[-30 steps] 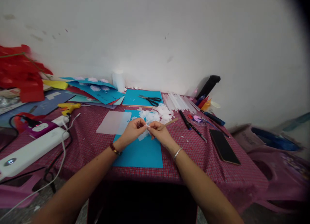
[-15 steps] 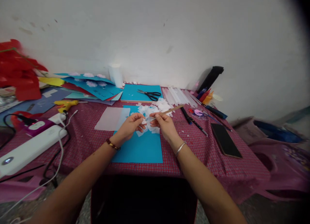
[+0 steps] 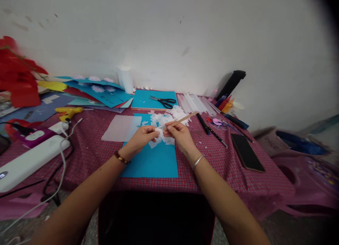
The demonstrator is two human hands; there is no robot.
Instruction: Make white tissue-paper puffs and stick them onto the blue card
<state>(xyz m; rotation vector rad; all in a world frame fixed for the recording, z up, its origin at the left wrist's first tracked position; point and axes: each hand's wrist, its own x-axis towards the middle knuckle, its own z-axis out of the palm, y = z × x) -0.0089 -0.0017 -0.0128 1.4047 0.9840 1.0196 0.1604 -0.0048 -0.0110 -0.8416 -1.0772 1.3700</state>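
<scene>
My left hand [image 3: 144, 137] pinches a small piece of white paper [image 3: 158, 132] above a blue sheet [image 3: 150, 163]. Close on its right, my right hand [image 3: 178, 135] is closed on a thin brown stick [image 3: 184, 119], which slants up to the right. Its fingertips are near the same bit of paper; whether they touch it is too small to tell. Cut white paper pieces [image 3: 177, 113] lie heaped behind and beneath the hands. A pale translucent sheet [image 3: 115, 128] lies to the left, partly over the blue one.
Black scissors [image 3: 164, 102] rest on blue paper at the back. Right of the hands are pens [image 3: 203, 123] and a dark flat block [image 3: 247, 152]. On the left are a yellow glue gun [image 3: 68, 112], a white power strip [image 3: 34, 162] and loose cables.
The two hands have come slightly closer together at the paper piece. The stick in my right hand has tilted up a little more. The view has shifted slightly.
</scene>
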